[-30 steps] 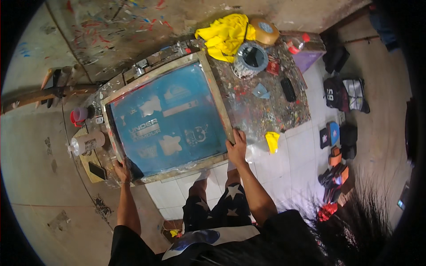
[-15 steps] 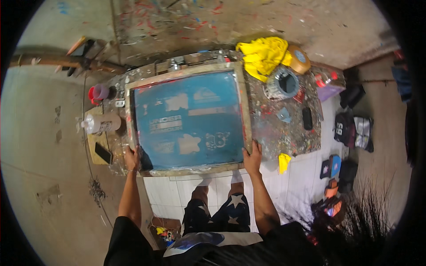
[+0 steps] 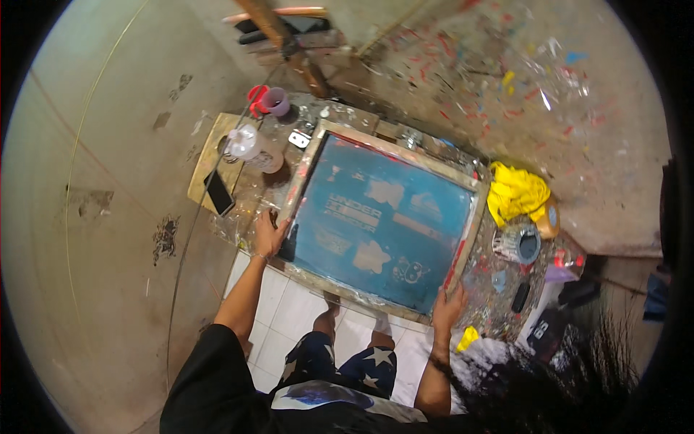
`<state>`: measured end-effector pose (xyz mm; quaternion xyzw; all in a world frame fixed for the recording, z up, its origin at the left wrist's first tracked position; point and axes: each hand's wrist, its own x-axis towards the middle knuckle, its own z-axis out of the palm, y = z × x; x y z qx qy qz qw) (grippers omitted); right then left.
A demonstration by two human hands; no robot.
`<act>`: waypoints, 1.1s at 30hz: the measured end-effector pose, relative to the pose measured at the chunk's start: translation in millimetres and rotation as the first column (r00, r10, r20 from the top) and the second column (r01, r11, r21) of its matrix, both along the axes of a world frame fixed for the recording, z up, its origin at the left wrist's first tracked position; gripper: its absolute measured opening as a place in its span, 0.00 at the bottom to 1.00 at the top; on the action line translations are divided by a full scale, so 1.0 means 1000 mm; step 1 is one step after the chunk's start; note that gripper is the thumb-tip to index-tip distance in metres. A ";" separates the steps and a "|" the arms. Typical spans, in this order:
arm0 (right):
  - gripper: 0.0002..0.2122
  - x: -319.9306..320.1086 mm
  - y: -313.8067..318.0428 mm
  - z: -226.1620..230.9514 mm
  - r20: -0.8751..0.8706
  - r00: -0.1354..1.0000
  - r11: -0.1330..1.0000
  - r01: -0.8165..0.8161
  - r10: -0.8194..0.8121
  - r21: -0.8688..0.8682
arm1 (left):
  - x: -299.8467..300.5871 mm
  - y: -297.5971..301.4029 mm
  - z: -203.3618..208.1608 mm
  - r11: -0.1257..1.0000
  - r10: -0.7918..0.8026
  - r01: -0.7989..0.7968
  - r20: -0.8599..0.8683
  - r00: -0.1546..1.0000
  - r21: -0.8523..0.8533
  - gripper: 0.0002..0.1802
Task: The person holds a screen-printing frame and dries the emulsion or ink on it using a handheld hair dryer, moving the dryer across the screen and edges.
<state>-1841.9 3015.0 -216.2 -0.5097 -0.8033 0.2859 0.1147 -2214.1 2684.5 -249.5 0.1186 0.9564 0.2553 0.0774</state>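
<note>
A black phone [image 3: 218, 193] is lying on a yellowish board [image 3: 233, 129] along the left edge of the tabletop [image 3: 481, 275]. Over the board's inner side, a pale plastic bottle [image 3: 254, 148] is lying, its marking too blurred to make out. Toward the back-left corner, a purple cup [image 3: 275, 102] is standing against a red cup [image 3: 256, 100] and hiding part of it.

The left hand [image 3: 270, 236] is grasping the left side of a wooden frame [image 3: 361, 297] near its near-left corner; the fingertips underneath are staying out of sight. The frame is filling the middle of the tabletop and covering part of its near edge, and whether it is resting flat or being lifted slightly, I cannot tell. Its blue mesh [image 3: 387, 210] is showing pale shapes, some too faint to make out.

The right hand [image 3: 449, 307] is grasping the near-right corner, its lower fingers hidden by the rim. Toward the back-right corner, a crumpled yellow cloth [image 3: 517, 194] is partly covering a tan roll [image 3: 551, 219]. A paint-smeared tub [image 3: 517, 244] is standing just beside them, its contents hard to make out. Dark hair [image 3: 549, 383] is blocking the lower right of the view.
</note>
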 end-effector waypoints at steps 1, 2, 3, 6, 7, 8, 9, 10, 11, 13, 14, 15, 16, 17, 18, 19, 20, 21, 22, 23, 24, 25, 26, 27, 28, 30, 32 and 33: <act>0.25 -0.024 0.001 0.007 -0.033 0.996 0.996 -0.075 0.077 0.055 | 0.005 -0.010 0.008 0.995 0.084 -0.082 -0.025 0.996 0.062 0.34; 0.24 -0.054 0.001 0.010 -0.040 0.983 0.975 -0.173 0.180 0.138 | 0.014 -0.025 0.014 0.988 0.111 -0.118 0.067 0.992 0.101 0.42; 0.23 -0.085 0.000 0.017 -0.081 0.967 0.969 -0.240 0.244 0.051 | 0.023 -0.030 0.026 0.984 0.134 -0.143 0.089 0.987 0.109 0.42; 0.20 -0.173 -0.035 0.068 -0.198 0.936 0.867 -0.345 0.290 -0.359 | 0.070 -0.028 0.111 -0.137 -0.340 -0.790 0.721 0.604 0.597 0.51; 0.20 -0.187 -0.057 0.083 -0.183 0.927 0.844 -0.374 0.328 -0.384 | 0.071 -0.026 0.139 -0.383 -0.612 -0.846 0.585 0.533 0.370 0.52; 0.20 -0.205 -0.079 0.097 -0.342 0.894 0.738 -0.435 0.288 -0.516 | 0.073 -0.031 0.159 -0.443 -0.621 -0.836 0.561 0.547 0.325 0.52; 0.20 -0.218 -0.099 0.109 -0.475 0.855 0.617 -0.492 0.210 -0.613 | 0.075 -0.036 0.170 -0.497 -0.642 -0.823 0.522 0.561 0.274 0.53; 0.20 -0.228 -0.121 0.118 -0.474 0.846 0.606 -0.514 0.242 -0.608 | 0.076 -0.044 0.177 -0.563 -0.642 -0.796 0.489 0.590 0.221 0.53; 0.20 -0.234 -0.144 0.128 -0.507 0.819 0.577 -0.558 0.268 -0.597 | 0.076 -0.052 0.180 -0.588 -0.633 -0.781 0.481 0.607 0.212 0.53; 0.20 -0.246 -0.182 0.148 -0.536 0.785 0.544 -0.610 0.311 -0.576 | 0.075 -0.065 0.185 -0.620 -0.642 -0.770 0.466 0.609 0.152 0.53; 0.20 -0.249 -0.199 0.158 -0.548 0.732 0.561 -0.672 0.406 -0.483 | 0.075 -0.070 0.184 -0.598 -0.647 -0.779 0.461 0.607 0.187 0.54; 0.20 -0.251 -0.214 0.165 -0.547 0.674 0.566 -0.729 0.496 -0.385 | 0.075 -0.075 0.182 -0.608 -0.647 -0.774 0.454 0.612 0.177 0.54; 0.20 -0.254 -0.226 0.169 -0.562 0.636 0.542 -0.763 0.529 -0.353 | 0.074 -0.080 0.181 -0.609 -0.654 -0.772 0.436 0.618 0.182 0.54; 0.20 -0.255 -0.236 0.172 -0.553 0.638 0.544 -0.761 0.535 -0.352 | 0.075 -0.084 0.179 -0.609 -0.661 -0.771 0.418 0.623 0.188 0.54; 0.20 -0.254 -0.246 0.174 -0.493 0.593 0.562 -0.795 0.636 -0.230 | 0.078 -0.088 0.178 -0.610 -0.665 -0.772 0.416 0.621 0.177 0.54; 0.21 -0.253 -0.256 0.176 -0.417 0.547 0.560 -0.822 0.725 -0.105 | 0.081 -0.091 0.175 -0.593 -0.659 -0.788 0.462 0.594 0.167 0.54; 0.23 -0.250 -0.269 0.177 -0.434 0.383 0.392 -0.917 0.815 -0.075 | 0.087 -0.091 0.170 -0.568 -0.662 -0.810 0.501 0.557 0.149 0.54; 0.24 -0.246 -0.287 0.177 -0.446 0.207 0.208 -0.977 0.871 -0.045 | 0.103 -0.091 0.160 -0.559 -0.678 -0.819 0.495 0.543 0.133 0.54; 0.25 -0.235 -0.313 0.173 -0.368 0.075 0.094 -0.995 0.927 0.033 | 0.128 -0.092 0.148 -0.436 -0.633 -0.842 0.557 0.538 0.318 0.53; 0.26 -0.223 -0.333 0.167 -0.280 -0.050 -0.023 -0.995 0.959 0.098 | 0.150 -0.093 0.143 -0.273 -0.581 -0.833 0.608 0.541 0.481 0.52; 0.26 -0.213 -0.340 0.155 -0.251 -0.023 -0.009 -0.998 0.968 0.056 | 0.166 -0.101 0.143 -0.273 -0.609 -0.857 0.611 0.506 0.437 0.52; 0.27 -0.197 -0.343 0.137 -0.327 -0.001 -0.017 -0.999 0.945 -0.047 | 0.183 -0.116 0.147 -0.274 -0.593 -0.897 0.674 0.441 0.346 0.51; 0.27 -0.183 -0.343 0.114 -0.392 0.033 -0.026 -0.989 0.919 -0.144 | 0.194 -0.129 0.151 -0.273 -0.582 -0.928 0.725 0.369 0.253 0.50; 0.27 -0.167 -0.345 0.089 -0.388 0.062 0.001 -0.988 0.919 -0.154 | 0.203 -0.142 0.157 -0.274 -0.563 -0.949 0.774 0.289 0.155 0.49; 0.30 -0.141 -0.346 0.062 -0.394 0.336 0.166 -0.898 0.855 -0.407 | 0.209 -0.151 0.176 -0.229 -0.583 -0.965 0.775 0.244 0.131 0.49; 0.36 -0.090 -0.345 0.004 -0.346 0.746 0.115 -0.489 0.569 -0.865 | 0.206 -0.159 0.220 -0.090 -0.495 -0.922 0.787 0.369 0.376 0.45; 0.43 -0.093 -0.364 0.042 -0.002 0.971 -0.216 0.051 0.238 -0.975 | 0.224 -0.167 0.200 0.300 -0.329 -0.652 0.717 0.615 0.697 0.45; 0.44 -0.093 -0.373 0.054 -0.101 0.995 -0.487 -0.079 0.019 -0.870 | 0.233 -0.164 0.184 0.638 -0.284 -0.199 0.467 0.837 0.744 0.44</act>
